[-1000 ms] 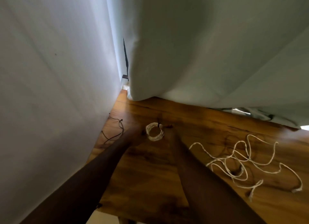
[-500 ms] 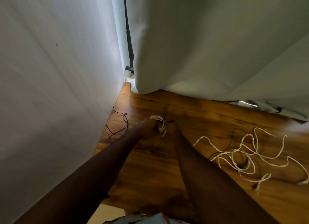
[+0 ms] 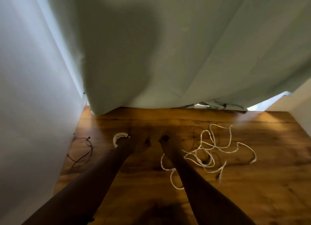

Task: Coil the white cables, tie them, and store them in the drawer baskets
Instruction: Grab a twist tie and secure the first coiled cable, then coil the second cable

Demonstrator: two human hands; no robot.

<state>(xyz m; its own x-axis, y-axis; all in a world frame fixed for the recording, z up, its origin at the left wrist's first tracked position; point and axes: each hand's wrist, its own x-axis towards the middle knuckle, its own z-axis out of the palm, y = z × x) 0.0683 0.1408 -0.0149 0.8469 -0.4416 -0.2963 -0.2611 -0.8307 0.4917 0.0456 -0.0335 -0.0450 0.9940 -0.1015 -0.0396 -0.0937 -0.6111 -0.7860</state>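
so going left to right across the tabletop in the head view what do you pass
wall → black cord → coiled cable → left hand → right hand → loose cable

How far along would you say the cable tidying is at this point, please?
One white coil looks wound, held by the left hand; whether it is tied is too blurred to tell. The right hand is beside it. A loose white cable still sprawls on the table. No drawer baskets are in view.
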